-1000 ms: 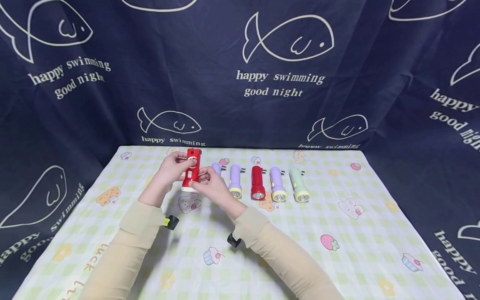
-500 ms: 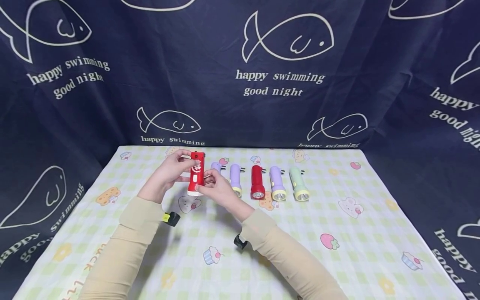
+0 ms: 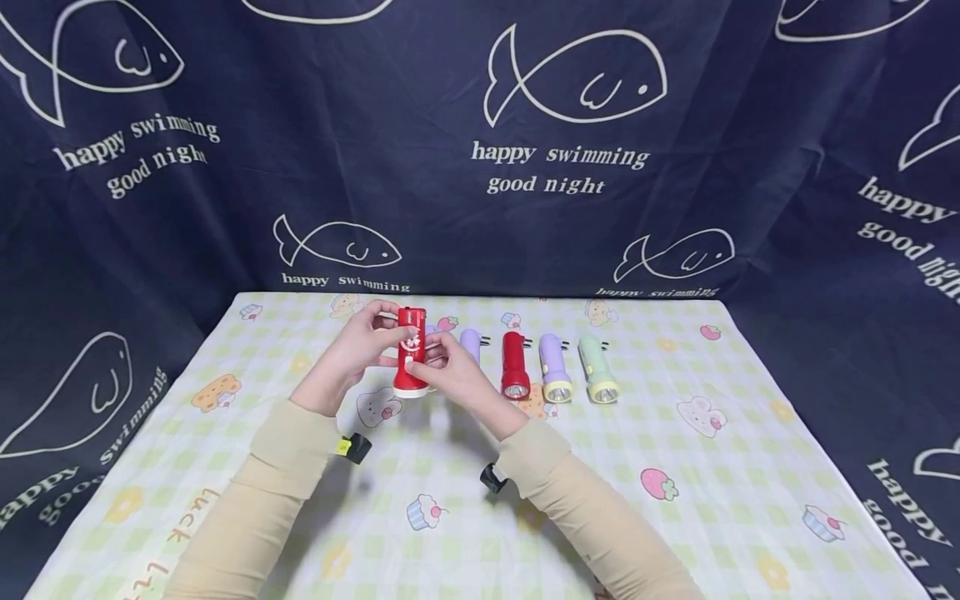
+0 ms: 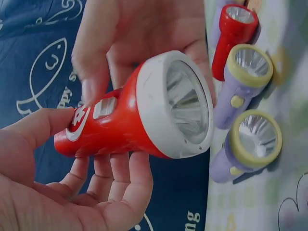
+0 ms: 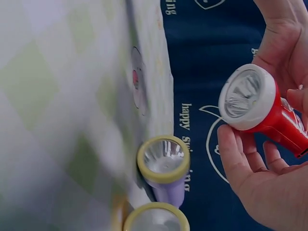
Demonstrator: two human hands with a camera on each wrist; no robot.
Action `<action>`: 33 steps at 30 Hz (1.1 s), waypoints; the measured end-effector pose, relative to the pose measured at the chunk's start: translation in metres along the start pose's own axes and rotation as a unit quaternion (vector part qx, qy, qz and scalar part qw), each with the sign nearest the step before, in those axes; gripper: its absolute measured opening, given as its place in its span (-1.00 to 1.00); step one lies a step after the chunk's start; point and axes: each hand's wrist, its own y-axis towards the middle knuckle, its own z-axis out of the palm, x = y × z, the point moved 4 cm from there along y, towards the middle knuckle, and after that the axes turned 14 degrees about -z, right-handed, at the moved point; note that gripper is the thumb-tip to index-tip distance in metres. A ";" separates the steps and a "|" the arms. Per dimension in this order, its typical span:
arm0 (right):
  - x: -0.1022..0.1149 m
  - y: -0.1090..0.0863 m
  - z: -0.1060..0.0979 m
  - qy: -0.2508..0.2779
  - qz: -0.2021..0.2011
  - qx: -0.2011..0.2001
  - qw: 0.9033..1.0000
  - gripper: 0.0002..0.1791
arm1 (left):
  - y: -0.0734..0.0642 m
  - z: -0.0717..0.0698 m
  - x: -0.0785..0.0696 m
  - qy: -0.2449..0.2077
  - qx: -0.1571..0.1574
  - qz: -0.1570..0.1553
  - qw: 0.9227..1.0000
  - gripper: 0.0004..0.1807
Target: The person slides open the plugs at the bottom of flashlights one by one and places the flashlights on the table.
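A red flashlight point(image 3: 410, 381) with a white rim and white switch is held upright above the table, lens end down. My left hand point(image 3: 351, 346) grips its upper body, thumb across the front by a white printed emblem and fingers behind, as the left wrist view shows. My right hand point(image 3: 459, 375) holds it from the other side, thumb by the switch point(image 4: 105, 108). In the right wrist view, that hand's fingers point(image 5: 236, 156) curl under the flashlight's head. Directly behind the hands, a purple flashlight point(image 3: 470, 340) is partly hidden.
Right of the hands, a red flashlight point(image 3: 514, 367), a purple one with a yellow rim point(image 3: 552, 358) and a pale green one point(image 3: 597, 362) lie in a row. Metal plug prongs stick out at their rear ends. A dark blue fish-print curtain point(image 3: 555, 225) hangs behind the checked tablecloth point(image 3: 712, 483).
Both hands have moved right, carrying the red flashlight slightly lower, towards the row. Its printed emblem shows more fully, and the leftmost purple flashlight is now mostly covered by the hands.
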 end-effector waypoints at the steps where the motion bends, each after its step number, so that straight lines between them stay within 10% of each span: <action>1: 0.002 0.000 -0.002 0.000 0.000 -0.001 1.000 -0.53 | -0.001 0.002 -0.001 0.002 0.000 0.003 1.000 -0.53; 33: 0.044 -0.019 -0.045 0.026 -0.095 -0.019 0.995 -0.52 | -0.019 0.043 -0.005 -0.023 0.042 0.053 0.997 -0.59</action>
